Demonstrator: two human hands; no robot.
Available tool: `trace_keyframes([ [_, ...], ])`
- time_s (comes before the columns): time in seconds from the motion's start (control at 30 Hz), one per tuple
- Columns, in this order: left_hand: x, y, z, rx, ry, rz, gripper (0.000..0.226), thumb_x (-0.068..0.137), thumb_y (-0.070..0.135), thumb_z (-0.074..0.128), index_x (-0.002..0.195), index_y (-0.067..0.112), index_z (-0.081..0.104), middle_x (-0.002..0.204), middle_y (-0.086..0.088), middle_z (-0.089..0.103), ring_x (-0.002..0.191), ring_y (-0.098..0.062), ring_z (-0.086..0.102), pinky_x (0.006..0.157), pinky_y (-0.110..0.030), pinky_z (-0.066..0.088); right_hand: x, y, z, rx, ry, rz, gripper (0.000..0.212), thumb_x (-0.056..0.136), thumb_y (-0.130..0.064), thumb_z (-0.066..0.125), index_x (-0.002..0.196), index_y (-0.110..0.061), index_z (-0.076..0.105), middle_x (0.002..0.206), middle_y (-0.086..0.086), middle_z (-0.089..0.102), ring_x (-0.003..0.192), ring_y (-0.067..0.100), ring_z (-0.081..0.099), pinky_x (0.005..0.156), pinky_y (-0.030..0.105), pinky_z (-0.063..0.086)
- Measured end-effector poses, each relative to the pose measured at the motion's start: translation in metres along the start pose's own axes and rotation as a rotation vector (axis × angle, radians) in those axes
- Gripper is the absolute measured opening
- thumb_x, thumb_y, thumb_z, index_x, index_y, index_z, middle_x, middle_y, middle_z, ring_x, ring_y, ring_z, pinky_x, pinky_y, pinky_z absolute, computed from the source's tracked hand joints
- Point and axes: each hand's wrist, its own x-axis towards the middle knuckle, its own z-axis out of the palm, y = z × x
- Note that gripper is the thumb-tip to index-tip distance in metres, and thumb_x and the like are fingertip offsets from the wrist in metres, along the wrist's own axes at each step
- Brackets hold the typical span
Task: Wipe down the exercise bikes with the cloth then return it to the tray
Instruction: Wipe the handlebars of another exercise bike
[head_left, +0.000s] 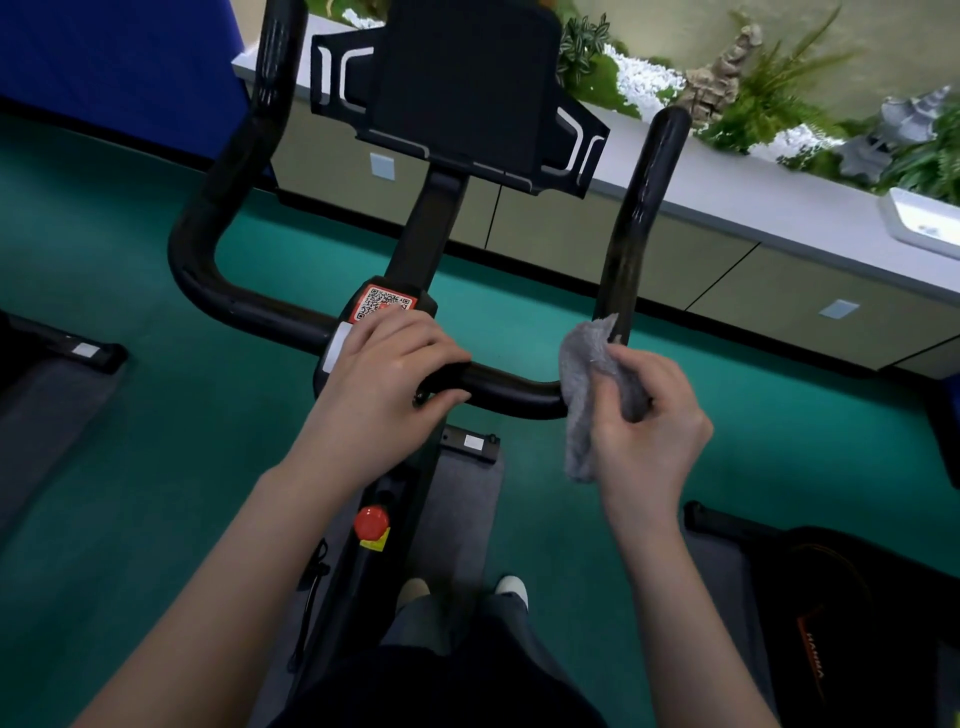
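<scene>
- Head view: the grey cloth (587, 395) hides the right bend of the exercise bike's handlebar (509, 387). The white tray (914, 223) on the counter (753, 197) is cut off by the frame's right edge, and what it holds is too blurred to tell.
- The left hand (384, 384), palm down, curls its fingers round the middle of the crossbar, just below the QR sticker (384, 302).
- The right hand (649, 431) — fingers curled — clutches the cloth against that bend.
- The cloth is nubbly and crumpled; the handlebar is a glossy black tube.
</scene>
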Motion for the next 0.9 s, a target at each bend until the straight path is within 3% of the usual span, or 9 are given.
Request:
trace_keyframes([
  [0.13, 0.000, -0.001, 0.001, 0.003, -0.005, 0.004, 0.029, 0.075, 0.023, 0.078, 0.100, 0.012, 0.070, 0.099, 0.003, 0.067, 0.107, -0.022, 0.058, 0.104, -0.045, 0.036, 0.002, 0.004, -0.002, -0.008, -0.084, 0.010, 0.031, 0.081, 0.006, 0.063, 0.109, -0.010, 0.064, 0.097, 0.000, 0.064, 0.090, 0.011, 0.060, 0.083, 0.005, 0.039],
  [0.27, 0.000, -0.002, 0.001, 0.006, -0.008, 0.006, 0.029, 0.076, 0.024, 0.078, 0.101, 0.013, 0.070, 0.100, 0.004, 0.066, 0.108, -0.021, 0.058, 0.105, -0.044, 0.035, 0.000, 0.009, -0.002, -0.060, -0.121, -0.118, 0.026, 0.083, 0.011, 0.060, 0.103, -0.003, 0.068, 0.098, 0.008, 0.063, 0.092, 0.022, 0.059, 0.089, 0.008, 0.037],
  [0.53, -0.001, -0.003, 0.003, 0.007, -0.004, 0.012, 0.029, 0.076, 0.025, 0.077, 0.103, 0.015, 0.070, 0.102, 0.005, 0.066, 0.109, -0.019, 0.057, 0.107, -0.038, 0.031, -0.020, 0.007, -0.004, -0.118, -0.196, -0.121, 0.038, 0.088, -0.016, 0.064, 0.124, -0.005, 0.061, 0.114, 0.011, 0.054, 0.106, 0.018, 0.044, 0.098, 0.011, 0.029],
  [0.67, -0.001, -0.004, 0.004, 0.005, 0.007, 0.015, 0.029, 0.076, 0.025, 0.077, 0.102, 0.016, 0.069, 0.101, 0.006, 0.066, 0.110, -0.017, 0.055, 0.108, -0.031, 0.025, -0.018, 0.013, -0.006, -0.087, -0.168, -0.166, 0.035, 0.085, -0.001, 0.065, 0.120, -0.004, 0.064, 0.109, 0.015, 0.057, 0.101, 0.024, 0.053, 0.095, 0.020, 0.039],
  [0.9, 0.000, -0.004, 0.004, 0.001, 0.015, 0.018, 0.026, 0.078, 0.029, 0.072, 0.101, 0.017, 0.069, 0.100, 0.007, 0.066, 0.110, -0.018, 0.055, 0.106, -0.037, 0.030, 0.011, 0.024, -0.014, -0.161, -0.178, -0.228, 0.033, 0.081, 0.008, 0.067, 0.114, 0.003, 0.066, 0.099, 0.020, 0.061, 0.089, 0.032, 0.060, 0.084, 0.022, 0.043],
])
